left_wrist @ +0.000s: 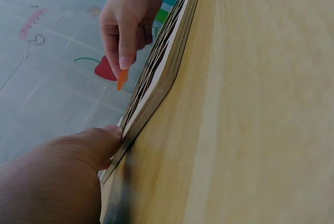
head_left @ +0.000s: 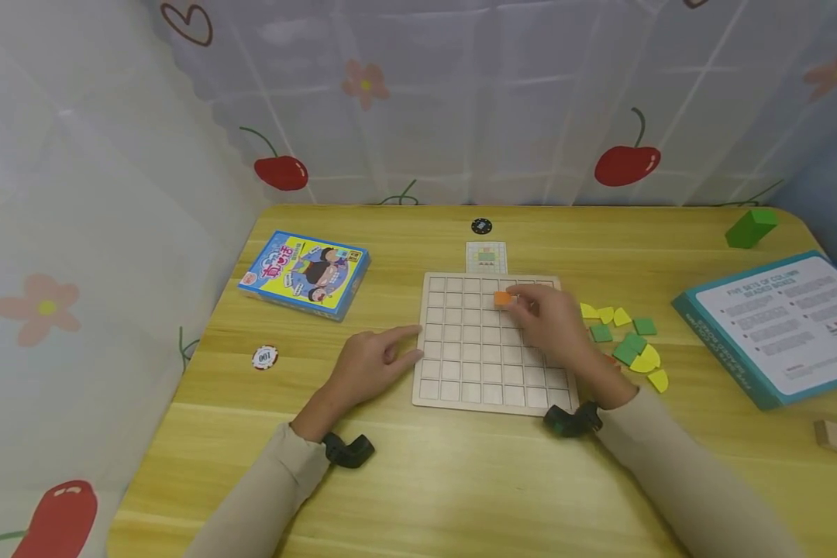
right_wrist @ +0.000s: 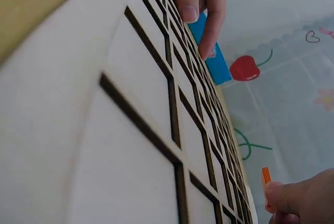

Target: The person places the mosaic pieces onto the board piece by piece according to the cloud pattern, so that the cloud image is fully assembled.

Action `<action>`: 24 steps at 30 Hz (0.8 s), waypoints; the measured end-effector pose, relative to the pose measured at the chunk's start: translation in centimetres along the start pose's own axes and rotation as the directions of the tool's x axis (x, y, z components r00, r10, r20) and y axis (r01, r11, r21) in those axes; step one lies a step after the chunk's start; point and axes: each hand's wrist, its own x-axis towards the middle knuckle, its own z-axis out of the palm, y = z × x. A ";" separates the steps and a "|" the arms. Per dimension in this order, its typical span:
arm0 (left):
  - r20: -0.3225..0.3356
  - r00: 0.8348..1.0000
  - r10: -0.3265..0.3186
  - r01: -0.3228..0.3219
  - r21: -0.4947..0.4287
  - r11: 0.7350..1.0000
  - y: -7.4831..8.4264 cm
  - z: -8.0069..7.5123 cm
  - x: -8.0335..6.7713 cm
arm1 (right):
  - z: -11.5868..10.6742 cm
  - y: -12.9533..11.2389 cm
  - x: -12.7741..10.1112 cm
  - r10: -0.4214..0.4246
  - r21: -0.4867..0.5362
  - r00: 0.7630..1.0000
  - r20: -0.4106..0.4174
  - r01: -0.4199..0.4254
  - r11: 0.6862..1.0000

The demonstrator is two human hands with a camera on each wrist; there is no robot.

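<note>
The left hand [head_left: 373, 364] lies relaxed on the table [head_left: 460, 480], fingertips against the board's [head_left: 491, 345] left edge, likely to steady it. The right hand [head_left: 554, 322] reaches over the board from its right side, wrist low, pinching an orange tile [head_left: 503, 297] above the squares near the board's far edge. Green and yellow pieces [head_left: 628, 345] lie right of the board; a card [head_left: 486, 256] lies just beyond it.

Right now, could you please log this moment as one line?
right hand: pinches orange tile over grid board | left hand: touches board edge
</note>
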 end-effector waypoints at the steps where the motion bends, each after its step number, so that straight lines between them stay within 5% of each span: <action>1: 0.001 1.000 0.001 -0.001 0.002 1.000 0.0 0.0 0.0 | 0.3 0.0 0.1 -0.002 -0.003 1.000 -0.003 0.002 1.000; 24: 0.002 1.000 0.001 -0.001 0.006 1.000 0.2 -0.1 0.0 | 2.7 0.1 0.6 -0.062 -0.080 0.997 -0.052 0.058 0.995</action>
